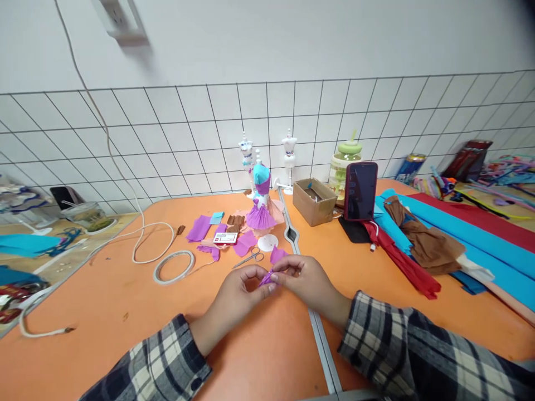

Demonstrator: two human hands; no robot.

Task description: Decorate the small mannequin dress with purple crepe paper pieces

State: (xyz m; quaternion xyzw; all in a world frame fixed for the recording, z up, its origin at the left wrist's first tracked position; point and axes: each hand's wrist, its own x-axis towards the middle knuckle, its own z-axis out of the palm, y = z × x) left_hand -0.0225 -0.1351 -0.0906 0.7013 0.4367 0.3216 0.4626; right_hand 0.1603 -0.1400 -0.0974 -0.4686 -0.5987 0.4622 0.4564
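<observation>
The paper (267, 277) is being pinched by left hand (236, 295) and right hand (307, 281); it could be torn if overpulled.

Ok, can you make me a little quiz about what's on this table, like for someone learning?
1. True or false: the left hand and the right hand both pinch the purple paper piece.
2. Fill in: the small dress form wears a skirt coloured ____.
3. The scissors lie: A in the left hand, B on the orange table, C on the small dress form.
Key: 1 true; 2 purple; 3 B.
</observation>
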